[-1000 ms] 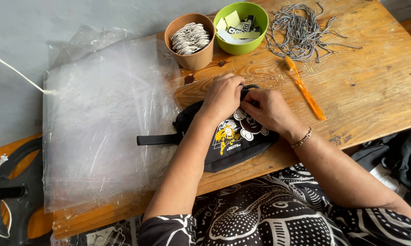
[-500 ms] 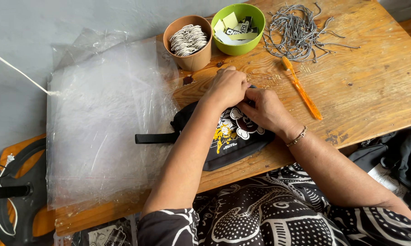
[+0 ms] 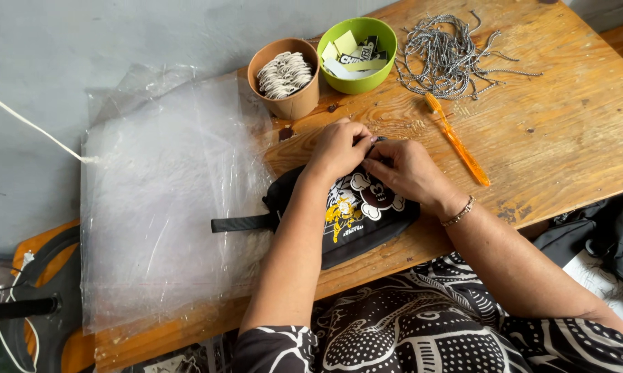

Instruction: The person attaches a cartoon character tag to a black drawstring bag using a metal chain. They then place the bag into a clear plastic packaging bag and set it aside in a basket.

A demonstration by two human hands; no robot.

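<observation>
A black waist pouch (image 3: 356, 221) with cartoon prints lies on the wooden table (image 3: 560, 138), its black strap (image 3: 239, 223) pointing left. My left hand (image 3: 339, 148) and my right hand (image 3: 401, 169) meet at the pouch's far top edge, fingers pinched together on it. What the fingertips pinch is hidden between the hands. A bracelet sits on my right wrist.
A stack of clear plastic bags (image 3: 159, 193) covers the table's left. Behind the hands stand a brown paper cup (image 3: 284, 76) of white tags and a green bowl (image 3: 358, 45) of paper labels. Grey cords (image 3: 449, 52) and an orange toothbrush (image 3: 456, 141) lie at right.
Both hands stay pinched on the pouch's top edge, with only small finger movement. The view has drifted slightly, so everything sits a little lower and to the right.
</observation>
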